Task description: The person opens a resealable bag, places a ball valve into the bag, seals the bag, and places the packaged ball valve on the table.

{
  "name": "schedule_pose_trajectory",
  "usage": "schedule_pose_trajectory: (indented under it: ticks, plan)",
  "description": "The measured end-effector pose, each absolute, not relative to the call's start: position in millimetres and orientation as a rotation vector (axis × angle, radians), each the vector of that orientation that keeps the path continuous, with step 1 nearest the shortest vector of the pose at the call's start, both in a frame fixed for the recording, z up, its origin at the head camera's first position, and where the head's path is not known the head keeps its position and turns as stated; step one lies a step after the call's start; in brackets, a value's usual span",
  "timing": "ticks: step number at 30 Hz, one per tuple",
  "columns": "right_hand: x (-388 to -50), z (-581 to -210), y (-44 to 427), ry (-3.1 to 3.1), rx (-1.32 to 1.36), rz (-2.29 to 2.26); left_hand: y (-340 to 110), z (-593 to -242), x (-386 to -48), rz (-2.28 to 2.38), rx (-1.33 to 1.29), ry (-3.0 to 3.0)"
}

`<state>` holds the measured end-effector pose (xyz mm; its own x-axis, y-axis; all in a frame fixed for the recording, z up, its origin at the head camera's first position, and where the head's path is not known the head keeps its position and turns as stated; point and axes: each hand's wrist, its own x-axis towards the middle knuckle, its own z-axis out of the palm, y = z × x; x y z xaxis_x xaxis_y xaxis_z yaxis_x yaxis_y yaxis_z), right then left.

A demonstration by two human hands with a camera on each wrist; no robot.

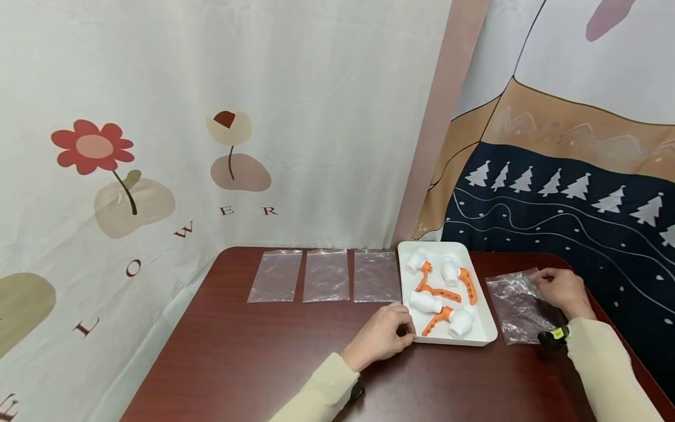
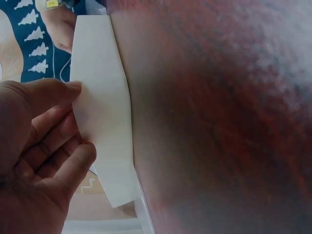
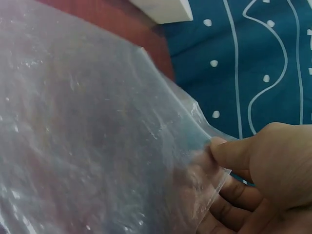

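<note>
My left hand (image 1: 381,335) grips the near left corner of a white tray (image 1: 453,341), thumb and fingertips at its wall in the left wrist view. Inside the tray lie several white plastic ball valves (image 1: 461,322) with orange handles (image 1: 468,285). To the right of the tray, my right hand (image 1: 564,289) pinches the upper right corner of a clear plastic bag (image 1: 519,310). In the right wrist view the bag (image 3: 97,122) looks flat, and its edge runs between thumb and fingers; some fingers show through the film.
Three more clear bags lie flat in a row left of the tray: a left one (image 1: 275,276), a middle one (image 1: 326,275) and a right one (image 1: 377,276). The dark red table (image 1: 253,363) ends against printed curtains (image 1: 327,117) at the back and right.
</note>
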<state>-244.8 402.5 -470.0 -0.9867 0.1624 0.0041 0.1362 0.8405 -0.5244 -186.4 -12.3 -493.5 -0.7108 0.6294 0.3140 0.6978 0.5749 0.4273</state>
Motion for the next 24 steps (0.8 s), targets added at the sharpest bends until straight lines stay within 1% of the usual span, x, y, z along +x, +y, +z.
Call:
schedule_pose_trajectory:
  ticks: [16,24]
  plan:
    - [-233,-434,387,-2.827,-0.193,0.792,-12,-495,-186,-0.821,-1.129,-2.661]
    - [-224,-414,371,-2.762,-0.222,0.777,-12,-495,-186,-0.822,-1.131,-2.643]
